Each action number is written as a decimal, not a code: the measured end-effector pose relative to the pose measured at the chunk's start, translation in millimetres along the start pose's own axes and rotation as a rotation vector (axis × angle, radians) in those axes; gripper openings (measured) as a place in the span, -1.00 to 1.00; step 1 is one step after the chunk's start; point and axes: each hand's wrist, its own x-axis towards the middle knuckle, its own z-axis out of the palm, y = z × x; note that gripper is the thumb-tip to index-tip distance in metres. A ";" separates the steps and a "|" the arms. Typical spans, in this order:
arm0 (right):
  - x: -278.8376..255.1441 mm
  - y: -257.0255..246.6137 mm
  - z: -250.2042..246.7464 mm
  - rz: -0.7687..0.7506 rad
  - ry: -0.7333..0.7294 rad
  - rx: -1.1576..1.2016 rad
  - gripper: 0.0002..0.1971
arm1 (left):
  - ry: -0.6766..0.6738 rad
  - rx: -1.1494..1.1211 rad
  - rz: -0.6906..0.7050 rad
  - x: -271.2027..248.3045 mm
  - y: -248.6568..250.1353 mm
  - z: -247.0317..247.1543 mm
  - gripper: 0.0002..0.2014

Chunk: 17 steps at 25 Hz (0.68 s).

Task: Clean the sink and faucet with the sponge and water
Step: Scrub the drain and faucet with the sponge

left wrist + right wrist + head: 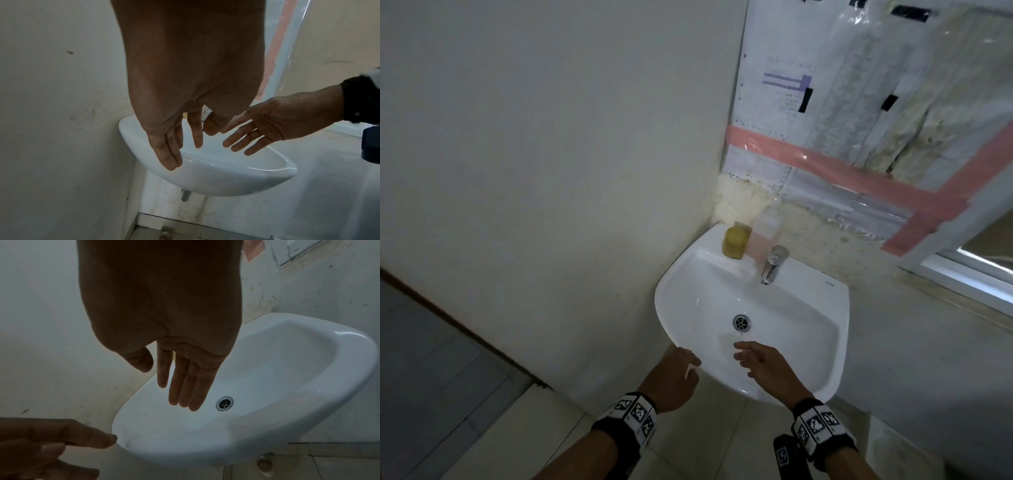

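Note:
A white wall-hung sink sits in the corner, with a chrome drain in its basin. On the back rim stands a chrome faucet; no water runs from it. A yellow sponge sits on the sink's back left corner. My left hand hovers at the front left rim with straight fingers and holds nothing. My right hand is over the front of the basin, palm down, fingers spread and empty. In the wrist views the left hand and right hand both show straight fingers above the sink.
A pale pinkish translucent container stands between the sponge and the faucet, against the wall. A plain wall runs close along the sink's left side. Taped plastic sheeting covers the wall behind. Tiled floor lies below.

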 end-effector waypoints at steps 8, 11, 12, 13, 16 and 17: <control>-3.6 6.7 13.7 0.007 0.020 -0.048 -0.76 | 0.014 -0.061 -0.016 -1.5 -20.8 -5.0 -0.54; -0.4 9.8 13.1 0.011 0.037 -0.068 -0.77 | 0.034 -0.101 -0.011 0.4 -26.3 -4.3 -0.53; 0.4 11.1 13.2 0.010 0.044 -0.075 -0.77 | 0.038 -0.109 -0.010 1.0 -29.5 -2.3 -0.53; 0.9 11.7 13.1 0.010 0.050 -0.080 -0.77 | 0.036 -0.110 -0.006 1.4 -31.8 -0.6 -0.52; -0.8 12.1 12.4 0.024 0.074 -0.082 -0.77 | 0.035 -0.117 0.017 3.1 -40.2 8.0 -0.50; -1.3 12.2 12.5 0.024 0.080 -0.083 -0.77 | 0.042 -0.120 0.033 3.7 -41.5 9.6 -0.53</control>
